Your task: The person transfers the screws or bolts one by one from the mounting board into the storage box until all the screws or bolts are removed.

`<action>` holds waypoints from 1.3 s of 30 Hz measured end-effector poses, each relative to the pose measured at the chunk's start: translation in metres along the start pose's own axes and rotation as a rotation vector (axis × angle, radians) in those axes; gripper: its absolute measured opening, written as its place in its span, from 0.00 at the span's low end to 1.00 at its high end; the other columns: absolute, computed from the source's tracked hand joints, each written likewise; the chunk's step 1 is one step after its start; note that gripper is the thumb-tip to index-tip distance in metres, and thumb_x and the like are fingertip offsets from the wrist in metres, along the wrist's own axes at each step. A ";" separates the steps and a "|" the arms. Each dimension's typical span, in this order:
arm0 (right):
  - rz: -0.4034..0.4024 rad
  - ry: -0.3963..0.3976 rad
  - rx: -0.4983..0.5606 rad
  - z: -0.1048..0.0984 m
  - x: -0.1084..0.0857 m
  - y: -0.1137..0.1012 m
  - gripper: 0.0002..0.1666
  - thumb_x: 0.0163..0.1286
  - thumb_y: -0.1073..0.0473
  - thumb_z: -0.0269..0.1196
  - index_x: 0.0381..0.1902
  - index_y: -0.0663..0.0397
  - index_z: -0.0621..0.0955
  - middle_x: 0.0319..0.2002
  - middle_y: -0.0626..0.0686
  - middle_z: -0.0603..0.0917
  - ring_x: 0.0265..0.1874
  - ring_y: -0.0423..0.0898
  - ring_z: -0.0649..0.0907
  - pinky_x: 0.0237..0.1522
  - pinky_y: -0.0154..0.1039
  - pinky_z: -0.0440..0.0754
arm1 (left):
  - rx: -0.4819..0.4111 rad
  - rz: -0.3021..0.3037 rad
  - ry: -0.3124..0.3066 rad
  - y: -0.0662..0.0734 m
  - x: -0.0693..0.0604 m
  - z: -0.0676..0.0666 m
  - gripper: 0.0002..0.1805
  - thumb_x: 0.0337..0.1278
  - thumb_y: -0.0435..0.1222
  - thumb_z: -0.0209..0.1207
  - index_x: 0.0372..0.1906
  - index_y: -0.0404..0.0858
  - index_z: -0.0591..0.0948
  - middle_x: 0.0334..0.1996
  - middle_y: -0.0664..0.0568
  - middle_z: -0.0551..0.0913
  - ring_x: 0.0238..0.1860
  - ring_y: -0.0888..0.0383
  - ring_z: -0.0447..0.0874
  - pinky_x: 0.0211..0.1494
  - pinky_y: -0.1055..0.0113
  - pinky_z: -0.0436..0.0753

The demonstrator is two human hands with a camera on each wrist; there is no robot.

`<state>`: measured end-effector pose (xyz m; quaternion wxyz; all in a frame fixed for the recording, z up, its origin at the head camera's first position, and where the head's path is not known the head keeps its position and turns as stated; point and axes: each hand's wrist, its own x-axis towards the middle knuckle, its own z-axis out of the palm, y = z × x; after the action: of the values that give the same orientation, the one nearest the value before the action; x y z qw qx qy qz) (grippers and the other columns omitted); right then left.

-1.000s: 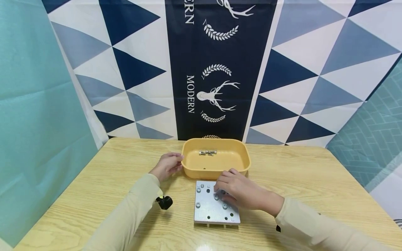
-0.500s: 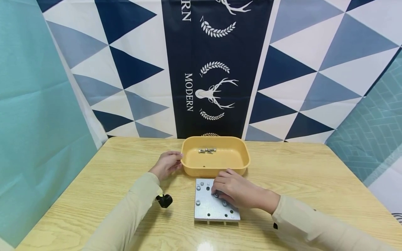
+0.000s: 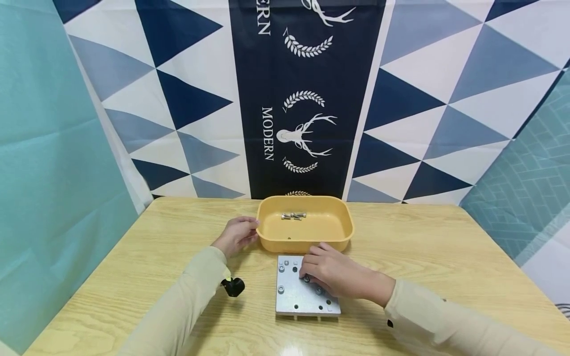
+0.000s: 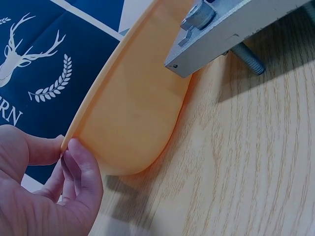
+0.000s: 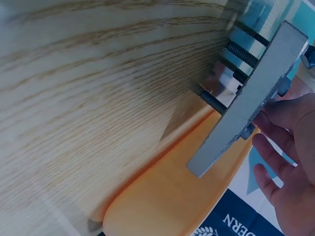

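In the head view, my left hand (image 3: pixel 238 236) pinches the left rim of a yellow plastic bin (image 3: pixel 307 245). The left wrist view shows thumb and fingers on either side of that rim. A silver metal plate (image 3: pixel 296 299) stands in front of the bin, with several socket-head bolts in it and bolt shanks (image 5: pixel 211 101) poking out below. My right hand (image 3: pixel 331 272) is over its upper right part, fingers curled at a bolt (image 3: pixel 306 279) near the plate's middle. The hand covers part of that bolt and the plate's upper right corner.
Several loose bolts (image 3: pixel 294 216) lie inside the bin near its back left, and a tiny dark piece near its front wall. The wooden table (image 3: pixel 178 217) ends at a patterned cloth backdrop. A black wrist camera (image 3: pixel 233 287) hangs at the left sleeve.
My right hand has shifted slightly left on the plate, its thumb drawn in closer under the fingers. The left hand, the bin and the plate stay put; the head view tilts slightly.
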<state>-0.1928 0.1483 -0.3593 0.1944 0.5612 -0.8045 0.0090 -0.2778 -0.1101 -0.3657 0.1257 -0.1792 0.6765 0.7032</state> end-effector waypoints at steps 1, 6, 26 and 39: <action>-0.003 0.002 -0.001 0.000 0.000 0.000 0.12 0.56 0.59 0.70 0.39 0.43 0.82 0.38 0.39 0.84 0.40 0.39 0.77 0.45 0.35 0.73 | -0.002 0.001 0.000 -0.001 0.000 0.000 0.14 0.65 0.31 0.56 0.54 0.32 0.75 0.31 0.50 0.75 0.26 0.63 0.73 0.29 0.77 0.77; -0.022 0.019 0.003 0.003 -0.001 -0.002 0.12 0.57 0.61 0.69 0.39 0.42 0.82 0.38 0.40 0.84 0.40 0.39 0.77 0.44 0.35 0.73 | 0.003 0.002 0.002 -0.001 0.001 0.000 0.15 0.66 0.32 0.55 0.54 0.32 0.75 0.31 0.50 0.75 0.26 0.64 0.73 0.29 0.78 0.77; -0.037 0.043 0.006 0.006 0.000 0.000 0.09 0.57 0.59 0.69 0.36 0.43 0.81 0.34 0.39 0.82 0.39 0.37 0.77 0.45 0.34 0.73 | 0.008 0.002 -0.002 -0.003 0.000 0.000 0.15 0.66 0.32 0.55 0.54 0.32 0.75 0.34 0.48 0.77 0.26 0.64 0.74 0.29 0.78 0.77; -0.044 0.048 0.043 0.005 0.000 0.004 0.10 0.58 0.59 0.69 0.37 0.44 0.80 0.35 0.39 0.82 0.41 0.37 0.78 0.47 0.36 0.75 | 0.003 -0.001 0.005 -0.002 0.000 0.000 0.14 0.65 0.32 0.56 0.53 0.33 0.75 0.31 0.50 0.76 0.26 0.63 0.74 0.30 0.77 0.77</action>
<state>-0.1984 0.1490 -0.3632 0.2016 0.5823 -0.7868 0.0354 -0.2769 -0.1101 -0.3674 0.1249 -0.1811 0.6778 0.7015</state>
